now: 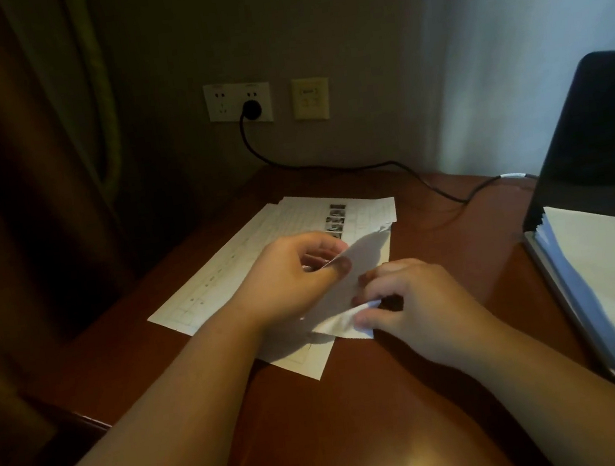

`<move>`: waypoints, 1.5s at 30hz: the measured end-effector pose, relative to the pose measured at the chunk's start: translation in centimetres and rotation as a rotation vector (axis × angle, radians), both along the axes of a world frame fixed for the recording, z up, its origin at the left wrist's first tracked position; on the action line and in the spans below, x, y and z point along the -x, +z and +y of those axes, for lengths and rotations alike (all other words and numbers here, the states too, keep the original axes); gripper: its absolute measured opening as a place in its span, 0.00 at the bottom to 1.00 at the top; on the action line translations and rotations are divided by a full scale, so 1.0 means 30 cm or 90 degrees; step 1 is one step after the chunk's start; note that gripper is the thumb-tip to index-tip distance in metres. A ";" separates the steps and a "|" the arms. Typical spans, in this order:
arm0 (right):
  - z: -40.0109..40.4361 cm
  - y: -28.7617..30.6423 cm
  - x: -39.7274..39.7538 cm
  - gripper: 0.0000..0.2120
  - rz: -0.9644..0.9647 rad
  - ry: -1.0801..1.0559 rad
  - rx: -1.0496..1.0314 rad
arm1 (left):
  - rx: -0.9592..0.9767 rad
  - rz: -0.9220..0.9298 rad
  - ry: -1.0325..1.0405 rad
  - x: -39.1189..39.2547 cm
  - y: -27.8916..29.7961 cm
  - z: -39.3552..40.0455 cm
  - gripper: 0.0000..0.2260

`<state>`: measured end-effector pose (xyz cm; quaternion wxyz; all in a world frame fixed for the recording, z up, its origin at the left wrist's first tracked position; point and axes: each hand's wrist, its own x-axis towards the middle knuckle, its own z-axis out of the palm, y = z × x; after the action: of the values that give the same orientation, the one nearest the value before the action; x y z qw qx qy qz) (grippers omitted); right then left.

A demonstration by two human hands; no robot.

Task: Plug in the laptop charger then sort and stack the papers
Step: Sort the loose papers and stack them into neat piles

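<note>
sheet (347,286) pinched between left hand (288,277) fingers, right hand (411,305) fingers

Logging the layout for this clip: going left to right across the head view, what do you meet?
Curtain → wall socket with the black plug → beige wall plate → laptop, paper stack resting on it.

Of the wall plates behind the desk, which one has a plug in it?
The wide white double socket plate on the left: a round black plug sits in its right half, cable trailing down. The smaller cream plate beside it has nothing plugged in.
</note>
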<state>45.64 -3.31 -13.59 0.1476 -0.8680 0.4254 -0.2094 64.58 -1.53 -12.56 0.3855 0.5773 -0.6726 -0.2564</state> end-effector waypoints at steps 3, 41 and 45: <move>-0.002 0.009 0.002 0.06 -0.070 -0.054 0.010 | 0.006 -0.008 -0.053 -0.006 0.007 0.000 0.07; 0.013 0.016 0.046 0.14 0.044 -0.015 -0.032 | 0.122 0.069 0.127 0.007 0.002 -0.004 0.22; 0.003 0.006 0.039 0.10 -0.016 -0.031 -0.022 | 0.066 -0.011 0.068 0.019 0.002 -0.001 0.20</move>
<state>44.46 -3.23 -13.41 0.1626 -0.8521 0.4480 -0.2164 64.00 -1.58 -12.50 0.4219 0.5940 -0.6565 -0.1953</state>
